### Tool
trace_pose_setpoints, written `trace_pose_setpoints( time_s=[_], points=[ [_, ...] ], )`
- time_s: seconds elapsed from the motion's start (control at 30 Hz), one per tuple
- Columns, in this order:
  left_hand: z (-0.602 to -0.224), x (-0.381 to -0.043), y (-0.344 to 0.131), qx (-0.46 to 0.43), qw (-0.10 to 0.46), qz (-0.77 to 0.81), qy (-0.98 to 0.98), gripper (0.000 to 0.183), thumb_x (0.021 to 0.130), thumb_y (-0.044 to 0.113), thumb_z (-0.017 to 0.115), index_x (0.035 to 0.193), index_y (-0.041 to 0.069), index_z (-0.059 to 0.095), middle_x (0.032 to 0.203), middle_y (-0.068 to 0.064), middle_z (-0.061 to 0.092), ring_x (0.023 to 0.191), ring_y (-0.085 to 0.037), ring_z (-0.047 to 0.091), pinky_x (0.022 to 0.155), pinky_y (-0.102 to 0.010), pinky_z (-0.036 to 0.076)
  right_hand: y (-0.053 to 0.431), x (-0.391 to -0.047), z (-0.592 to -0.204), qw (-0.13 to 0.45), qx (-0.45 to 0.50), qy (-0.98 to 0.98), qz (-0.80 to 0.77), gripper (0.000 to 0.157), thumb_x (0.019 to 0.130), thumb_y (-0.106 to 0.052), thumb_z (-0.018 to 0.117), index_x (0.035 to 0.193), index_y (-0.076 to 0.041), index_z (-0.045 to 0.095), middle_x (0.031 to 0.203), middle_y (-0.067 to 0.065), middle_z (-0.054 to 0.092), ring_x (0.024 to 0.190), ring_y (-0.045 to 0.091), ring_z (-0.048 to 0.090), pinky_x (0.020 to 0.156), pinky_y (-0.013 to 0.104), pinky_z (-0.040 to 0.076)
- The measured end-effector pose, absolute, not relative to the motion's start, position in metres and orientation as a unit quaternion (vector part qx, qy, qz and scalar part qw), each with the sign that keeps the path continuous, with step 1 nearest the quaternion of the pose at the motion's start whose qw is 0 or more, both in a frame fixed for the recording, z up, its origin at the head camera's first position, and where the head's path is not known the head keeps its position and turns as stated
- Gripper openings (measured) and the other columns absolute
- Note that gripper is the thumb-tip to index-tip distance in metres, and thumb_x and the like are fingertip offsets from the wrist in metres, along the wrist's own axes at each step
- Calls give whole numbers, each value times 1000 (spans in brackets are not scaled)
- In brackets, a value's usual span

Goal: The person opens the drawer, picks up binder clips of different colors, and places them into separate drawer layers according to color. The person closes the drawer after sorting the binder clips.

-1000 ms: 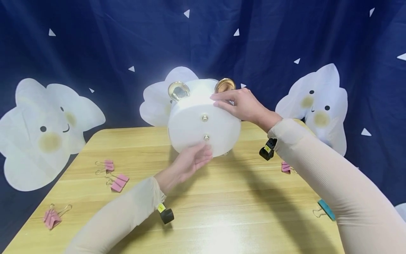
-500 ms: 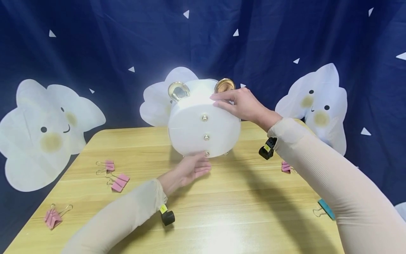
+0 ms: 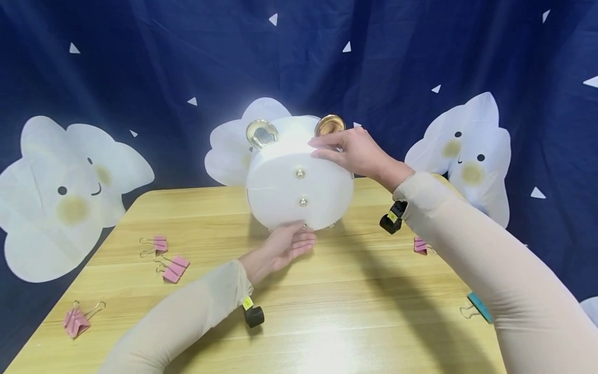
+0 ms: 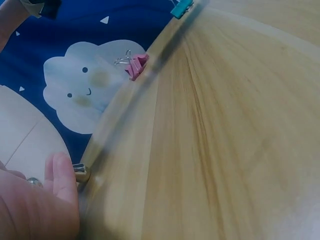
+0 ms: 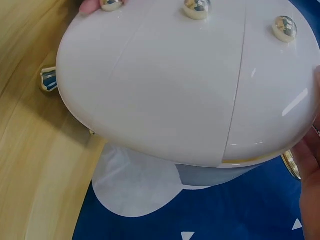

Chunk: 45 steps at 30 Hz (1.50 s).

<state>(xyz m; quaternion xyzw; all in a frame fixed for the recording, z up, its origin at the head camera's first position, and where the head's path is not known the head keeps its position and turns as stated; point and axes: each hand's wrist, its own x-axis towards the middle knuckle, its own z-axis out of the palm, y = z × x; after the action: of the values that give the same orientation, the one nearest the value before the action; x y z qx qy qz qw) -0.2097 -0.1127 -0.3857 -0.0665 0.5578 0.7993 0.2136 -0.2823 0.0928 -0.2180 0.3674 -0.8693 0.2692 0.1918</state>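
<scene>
A white rounded storage box (image 3: 275, 192) with two round gold ears (image 3: 261, 134) stands on small gold feet near the table's far side. Gold knobs (image 5: 197, 8) run down its front, and seams (image 5: 237, 85) divide that face. My left hand (image 3: 282, 246) reaches to the lowest knob (image 4: 34, 182), its fingers extended on either side; whether they touch it is unclear. Up at the right ear, my right hand (image 3: 359, 151) rests its fingertips and thumb on the box's top front edge.
Pink binder clips (image 3: 175, 268) lie on the left of the wooden table (image 3: 355, 322). Another pink clip (image 3: 421, 245) and a teal binder clip (image 3: 480, 307) lie along the right edge. A blue cloud-patterned curtain (image 3: 317, 52) hangs behind.
My left hand has moved down from the middle knob to the lowest one, then slightly right. The right hand has stayed at the box's top, and the box has not visibly moved.
</scene>
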Motion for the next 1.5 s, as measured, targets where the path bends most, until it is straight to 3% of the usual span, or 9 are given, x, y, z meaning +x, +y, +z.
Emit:
trace_pose_setpoints(
  time_s=[0.27,0.6,0.83,1.0,1.23,1.33,1.5],
  points=[
    [-387,-207,-110,-80,205,804,553,40,104,22,47,128,-10,49,131,-32,51,119,-38,56,95,-35,51,94,-284,-217,161,357,-880,269,34,91,-37,71,120,-20,72,100,1,74,95,18,64,115,57,14],
    [-384,-207,-110,-80,197,811,544,45,103,25,48,132,-11,47,134,-31,49,124,-39,52,99,-36,48,94,-286,-214,165,362,-877,271,33,91,-36,71,119,-20,73,106,1,73,102,18,64,114,57,15],
    [-388,-202,-110,-87,200,813,540,45,103,27,50,129,-9,49,133,-30,50,118,-36,56,99,-36,48,93,-284,-211,152,364,-879,269,33,92,-38,69,120,-21,72,103,0,74,93,16,64,114,57,15],
    [-388,-195,-109,-83,200,811,544,45,103,29,49,128,-9,50,131,-29,51,116,-36,57,97,-35,50,93,-283,-209,142,361,-880,273,35,92,-40,68,122,-22,71,106,-1,73,97,15,63,114,55,15],
    [-390,-178,-109,-60,217,794,564,46,104,29,46,128,-10,49,127,-28,53,111,-34,59,97,-36,49,94,-283,-210,164,400,-867,247,35,94,-37,66,121,-17,71,110,-1,72,89,14,64,108,53,28],
    [-391,-170,-107,-53,222,790,569,45,104,29,46,127,-10,50,122,-27,56,104,-30,62,96,-36,50,94,-282,-211,173,408,-863,241,34,95,-37,65,122,-16,71,115,-1,70,96,14,64,108,54,28],
    [-391,-159,-106,-49,231,786,572,46,103,28,47,129,-9,50,117,-25,59,100,-28,63,96,-36,50,95,-282,-214,169,401,-863,256,34,97,-37,62,123,-17,69,119,-1,68,104,14,62,98,42,43]
  ],
)
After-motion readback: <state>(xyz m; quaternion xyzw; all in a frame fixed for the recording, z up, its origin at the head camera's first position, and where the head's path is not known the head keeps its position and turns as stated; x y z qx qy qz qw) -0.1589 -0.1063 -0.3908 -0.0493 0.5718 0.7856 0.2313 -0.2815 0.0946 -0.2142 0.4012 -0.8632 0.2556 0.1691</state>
